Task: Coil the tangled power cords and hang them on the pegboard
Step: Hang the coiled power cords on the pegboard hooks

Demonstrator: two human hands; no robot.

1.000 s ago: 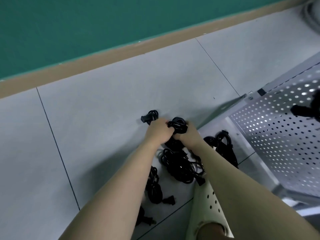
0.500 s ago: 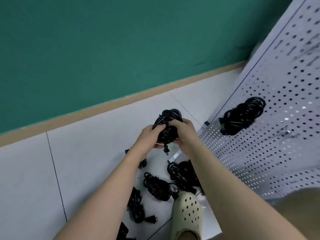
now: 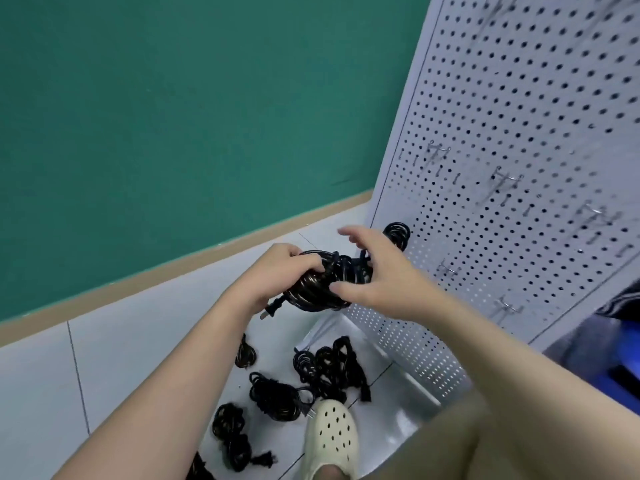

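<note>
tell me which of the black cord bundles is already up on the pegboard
The coiled cord just behind the right hand, hanging on the pegboard; one is in both hands, the rest lie on the floor.

2 hands (image 3: 277,275) (image 3: 377,275); 6 cord bundles (image 3: 322,285); 1 pegboard (image 3: 519,133); 1 shoe (image 3: 330,438).
</note>
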